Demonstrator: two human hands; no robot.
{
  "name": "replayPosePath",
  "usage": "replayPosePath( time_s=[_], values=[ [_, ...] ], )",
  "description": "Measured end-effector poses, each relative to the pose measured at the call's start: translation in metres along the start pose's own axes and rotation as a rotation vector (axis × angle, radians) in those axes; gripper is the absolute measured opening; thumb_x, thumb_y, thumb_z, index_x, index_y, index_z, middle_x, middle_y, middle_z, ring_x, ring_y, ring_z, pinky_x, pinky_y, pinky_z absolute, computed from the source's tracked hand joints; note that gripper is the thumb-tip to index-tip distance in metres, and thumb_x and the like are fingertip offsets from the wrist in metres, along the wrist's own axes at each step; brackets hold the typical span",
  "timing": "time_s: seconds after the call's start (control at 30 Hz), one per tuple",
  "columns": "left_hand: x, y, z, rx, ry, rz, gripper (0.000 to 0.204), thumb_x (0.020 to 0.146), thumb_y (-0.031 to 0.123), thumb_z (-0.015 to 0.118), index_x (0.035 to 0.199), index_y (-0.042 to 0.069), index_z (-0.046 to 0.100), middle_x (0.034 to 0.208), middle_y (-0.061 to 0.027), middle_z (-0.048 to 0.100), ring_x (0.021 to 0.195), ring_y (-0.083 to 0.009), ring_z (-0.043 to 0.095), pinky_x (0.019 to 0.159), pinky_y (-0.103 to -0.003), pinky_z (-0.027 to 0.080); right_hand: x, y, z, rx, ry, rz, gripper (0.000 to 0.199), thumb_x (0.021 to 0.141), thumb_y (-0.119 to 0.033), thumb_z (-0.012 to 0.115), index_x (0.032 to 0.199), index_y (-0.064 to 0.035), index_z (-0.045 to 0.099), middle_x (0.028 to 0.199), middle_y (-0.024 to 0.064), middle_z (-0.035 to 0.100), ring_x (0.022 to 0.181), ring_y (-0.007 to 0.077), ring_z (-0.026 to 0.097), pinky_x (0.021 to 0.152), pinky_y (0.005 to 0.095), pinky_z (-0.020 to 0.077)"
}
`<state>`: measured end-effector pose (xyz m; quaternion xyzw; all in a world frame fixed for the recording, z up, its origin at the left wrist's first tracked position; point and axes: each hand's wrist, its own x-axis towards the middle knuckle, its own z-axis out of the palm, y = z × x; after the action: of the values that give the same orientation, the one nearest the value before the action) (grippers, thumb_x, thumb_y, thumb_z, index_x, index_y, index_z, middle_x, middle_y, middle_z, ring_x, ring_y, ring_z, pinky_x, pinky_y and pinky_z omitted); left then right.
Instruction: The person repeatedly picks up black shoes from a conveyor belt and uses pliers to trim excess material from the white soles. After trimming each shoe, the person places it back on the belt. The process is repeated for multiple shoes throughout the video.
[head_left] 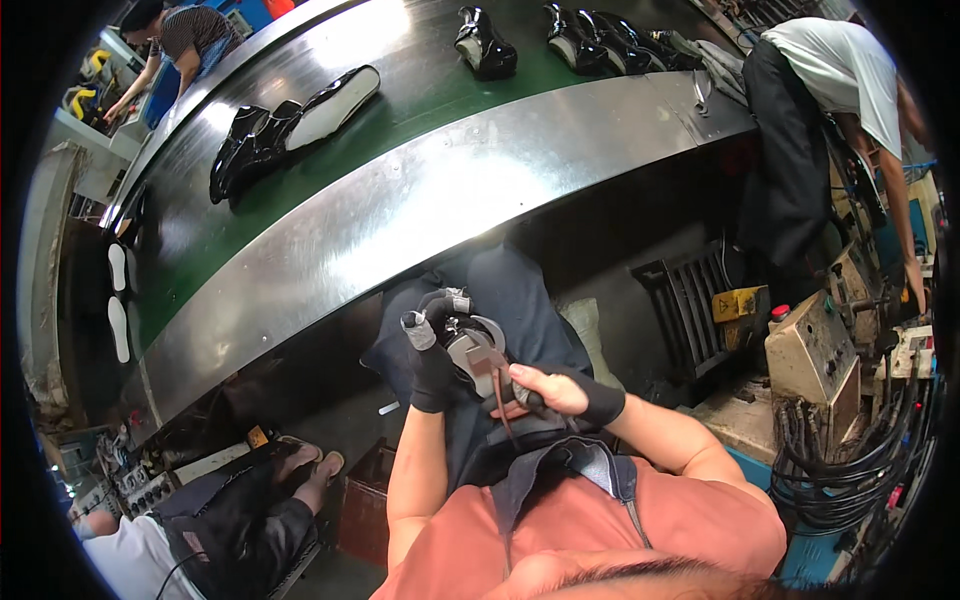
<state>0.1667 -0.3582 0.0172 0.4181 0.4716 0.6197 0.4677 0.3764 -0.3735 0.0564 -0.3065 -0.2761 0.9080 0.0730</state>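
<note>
A black shoe (470, 326) with a pale grey inside or sole rests over my lap, partly hidden by my hands. My left hand (430, 352), in a dark glove with grey tape on the fingertips, is curled round the shoe's far left side and steadies it. My right hand (548, 392), bare-fingered at the thumb with a black wrist band, grips a flat brownish tool with a thin stem (488, 362). The flat end of this tool lies over the shoe's pale surface. I cannot make out its exact kind.
Ahead runs a green conveyor belt (420, 95) with a steel rim (400, 235). Glossy black shoes (256, 145) and white insoles (118, 325) lie on it. Co-workers are at upper left, right and lower left. A control box (812, 345) with cables (835, 470) stands to my right.
</note>
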Motion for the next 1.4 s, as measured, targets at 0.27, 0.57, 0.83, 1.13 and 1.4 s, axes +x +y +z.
replayPosePath(
  time_s=[0.27,0.57,0.83,1.13,1.4],
  values=[
    [-0.002,-0.006,0.004,-0.015,0.124,0.007,0.08,0.097,0.066,0.024,0.092,-0.002,0.066,0.103,-0.0087,0.06,0.104,-0.0226,0.055,0.097,-0.037,0.041,0.016,0.019,-0.006,-0.889,0.376,-0.434,0.041,0.103,-0.035,0.039,0.089,-0.0014,0.058,0.071,0.0092,0.057,0.064,0.0199,0.059,0.061,0.0344,0.0462],
    [0.008,-0.024,-0.015,-0.091,0.129,0.058,0.078,0.099,0.061,0.023,0.089,-0.001,0.07,0.102,-0.0094,0.065,0.116,-0.0278,0.051,0.108,-0.043,0.031,0.042,0.023,-0.019,-0.846,0.301,-0.354,0.043,0.104,-0.036,0.036,0.124,-0.0038,0.058,0.088,0.0093,0.065,0.075,0.0219,0.06,0.07,0.0355,0.0476],
    [0.012,-0.031,-0.005,-0.141,0.119,0.068,0.077,0.099,0.061,0.023,0.091,0.0,0.069,0.101,-0.0099,0.064,0.122,-0.0281,0.047,0.109,-0.043,0.028,0.041,-0.005,-0.009,-0.065,0.109,0.003,0.049,0.104,-0.046,0.035,0.104,-0.0044,0.061,0.087,0.0061,0.064,0.072,0.0143,0.061,0.078,0.0305,0.0507],
    [0.018,-0.039,-0.019,-0.128,0.1,0.131,0.065,0.098,0.055,0.035,0.085,0.001,0.07,0.099,-0.0123,0.068,0.116,-0.0296,0.055,0.107,-0.043,0.034,0.086,0.045,-0.004,-0.972,0.509,-0.91,0.026,0.1,-0.019,0.043,0.109,-0.0001,0.059,0.081,0.0146,0.058,0.069,0.028,0.056,0.066,0.0373,0.0449],
    [-0.07,0.007,0.01,-0.104,0.219,0.021,0.082,0.089,0.065,0.036,0.134,-0.004,0.045,0.137,-0.0211,0.047,0.132,-0.0333,0.043,0.113,-0.046,0.028,0.02,0.102,-0.064,-1.246,0.079,-0.585,0.021,0.087,-0.015,0.053,0.104,-0.0042,0.058,0.098,0.0191,0.058,0.094,0.0348,0.06,0.083,0.0428,0.0484]
  ],
)
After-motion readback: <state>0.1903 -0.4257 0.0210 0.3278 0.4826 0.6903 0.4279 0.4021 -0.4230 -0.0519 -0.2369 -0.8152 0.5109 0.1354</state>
